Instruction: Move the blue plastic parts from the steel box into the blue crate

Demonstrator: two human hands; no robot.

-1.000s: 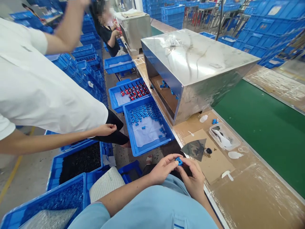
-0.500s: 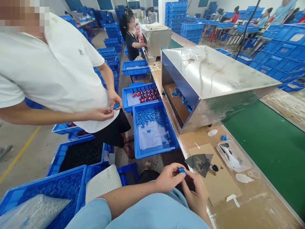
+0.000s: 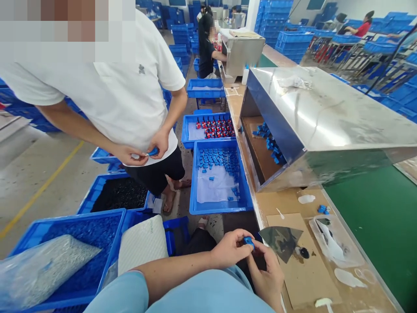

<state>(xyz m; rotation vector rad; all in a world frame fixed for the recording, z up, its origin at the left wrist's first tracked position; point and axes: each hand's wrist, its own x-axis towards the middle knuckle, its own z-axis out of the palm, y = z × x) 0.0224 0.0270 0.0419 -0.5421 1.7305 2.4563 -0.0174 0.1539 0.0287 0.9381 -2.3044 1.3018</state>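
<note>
A small blue plastic part point(image 3: 249, 242) is pinched at the fingertips of my left hand point(image 3: 228, 249) and my right hand point(image 3: 267, 276), just above the edge of the workbench. Its exact shape is partly hidden by my fingers. Beyond my hands, a blue crate point(image 3: 193, 182) holds rows of similar blue parts on a white sheet. A scrap of camouflage-patterned material point(image 3: 282, 242) lies on a cardboard sheet point(image 3: 309, 278) close to my right hand.
A stainless steel hood point(image 3: 325, 104) on the bench covers a heap of blue parts. A co-worker in a white T-shirt point(image 3: 114, 91) stands opposite, holding a blue part at the waist. Crates of dark parts point(image 3: 97, 217) stand on the floor to my left.
The view has swung left and tilted up. My hands stay together on the blue part. The co-worker's hands have come together at the waist around a blue part.
</note>
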